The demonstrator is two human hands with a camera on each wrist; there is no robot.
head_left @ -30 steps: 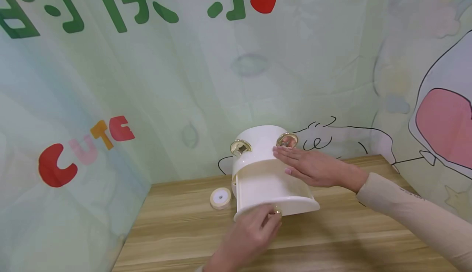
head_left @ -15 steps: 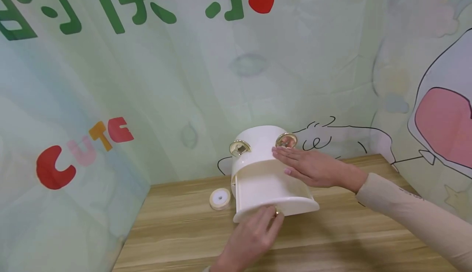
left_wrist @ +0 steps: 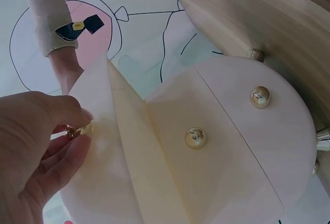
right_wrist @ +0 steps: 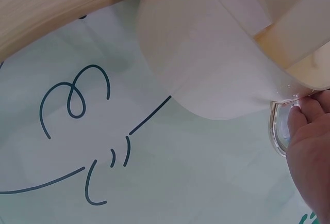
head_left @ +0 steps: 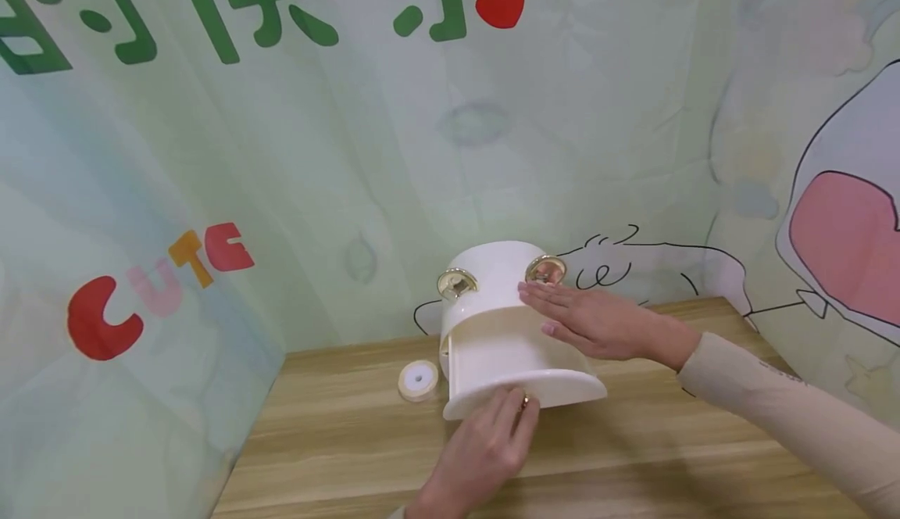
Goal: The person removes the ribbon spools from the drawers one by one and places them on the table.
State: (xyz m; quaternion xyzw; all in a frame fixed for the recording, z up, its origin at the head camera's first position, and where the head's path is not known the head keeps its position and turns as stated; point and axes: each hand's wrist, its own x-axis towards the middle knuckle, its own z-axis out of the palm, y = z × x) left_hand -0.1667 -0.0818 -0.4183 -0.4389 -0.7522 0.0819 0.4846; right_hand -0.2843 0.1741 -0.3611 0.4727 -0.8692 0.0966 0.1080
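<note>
A white round-topped drawer box (head_left: 495,265) stands on the table with its top drawer (head_left: 520,347) pulled out. Thumb and fingers of my left hand (head_left: 478,456) pinch the small gold knob (left_wrist: 75,130) on that drawer's front (left_wrist: 98,172). My right hand (head_left: 598,320) rests on the box's curved top with its fingers straight, beside one gold ring-shaped ornament (head_left: 546,269). A matching gold ornament (head_left: 457,282) sits on the left of the top. Below the pulled drawer, the left wrist view has two more fronts with a gold knob (left_wrist: 196,138) and another knob (left_wrist: 260,97).
A ribbon spool (head_left: 418,380) lies on the wooden table (head_left: 330,441), just left of the box. Close behind the box hangs a printed cloth backdrop (head_left: 394,191), which also runs along the left and right sides.
My left fingers have shifted slightly up and around the knob, and the drawer front sits a touch higher in view. The right hand stays in place on the top.
</note>
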